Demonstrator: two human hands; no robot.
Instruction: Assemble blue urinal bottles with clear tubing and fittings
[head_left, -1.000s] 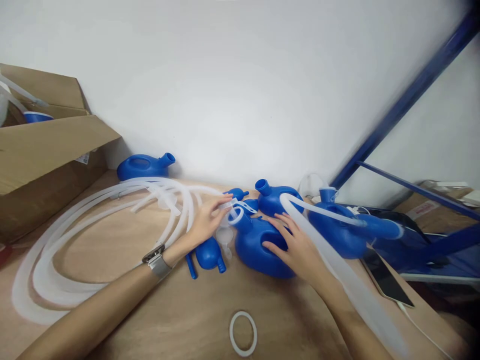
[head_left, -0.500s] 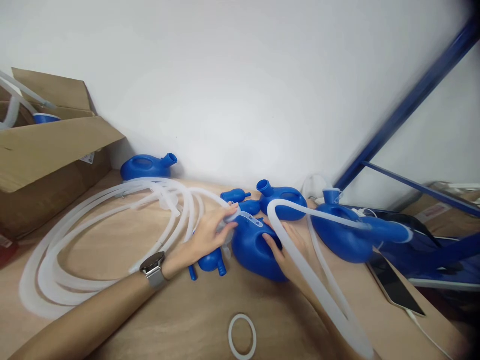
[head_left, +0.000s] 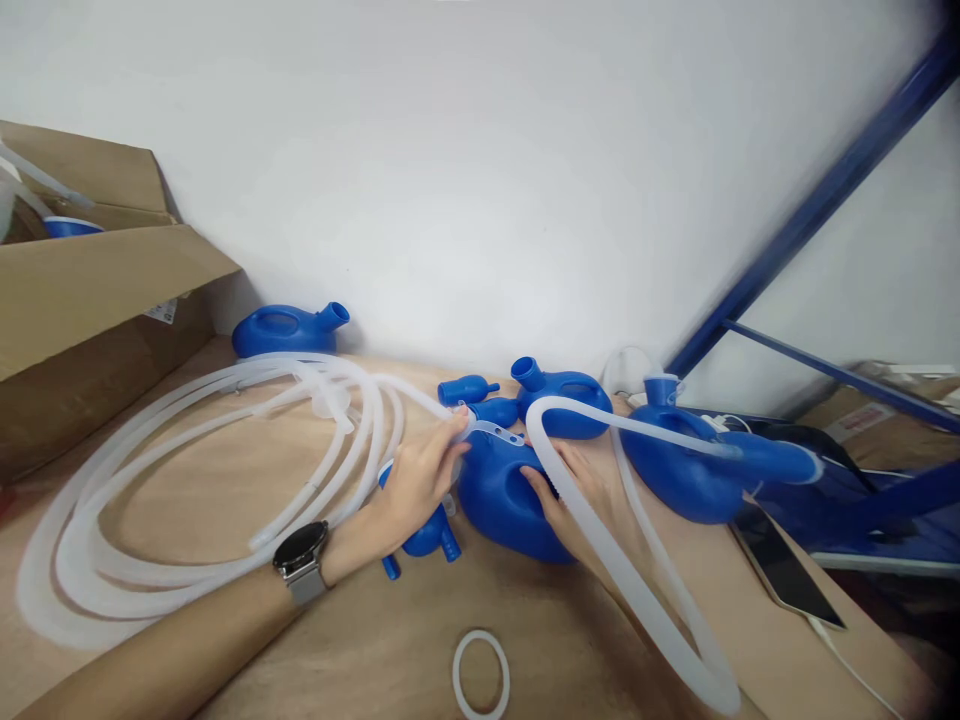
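Pale wall (head_left: 420,180) fills upper half of frame; wood-tone table (head_left: 360,640) spans lower half. Blue rack (head_left: 810,216) slants thru upper R. Open box (head_left: 97,300) sits upper-to-mid L, white tubing (head_left: 45,176) showing inside. White coil (head_left: 41,565) lies lower L. Four blue jugs: main jug (head_left: 499,505) at ctr of frame, on table, btwn the hands; capped jug (head_left: 675,475) mid R; back jug (head_left: 551,400) just R of ctr, near wall; far jug (head_left: 259,342) by wall, L of ctr.

Hose (head_left: 600,545) loops lower R, crossing in front of R hand & forearm, one end reaching a blue tube (head_left: 776,462) beside capped jug. L hand (head_left: 420,475) is at main jug's neck — thumb & fingertips pinched on L end of strap (head_left: 495,430); neck itself hidden by hand. R hand (head_left: 592,485) is curled round main jug's handle, thumb at the opening, partly hidden by hose. Phone (head_left: 787,565) lies lower R. Top bulb (head_left: 465,390) & mid bulb (head_left: 496,411), both blue, lie just beyond main jug; low bulb (head_left: 424,540) pokes out below L hand. White ring (head_left: 457,675) lies flat, bottom ctr. Watch (head_left: 301,545) on L wrist. Strap is pale, w/ holes near its R end — lies over main jug.
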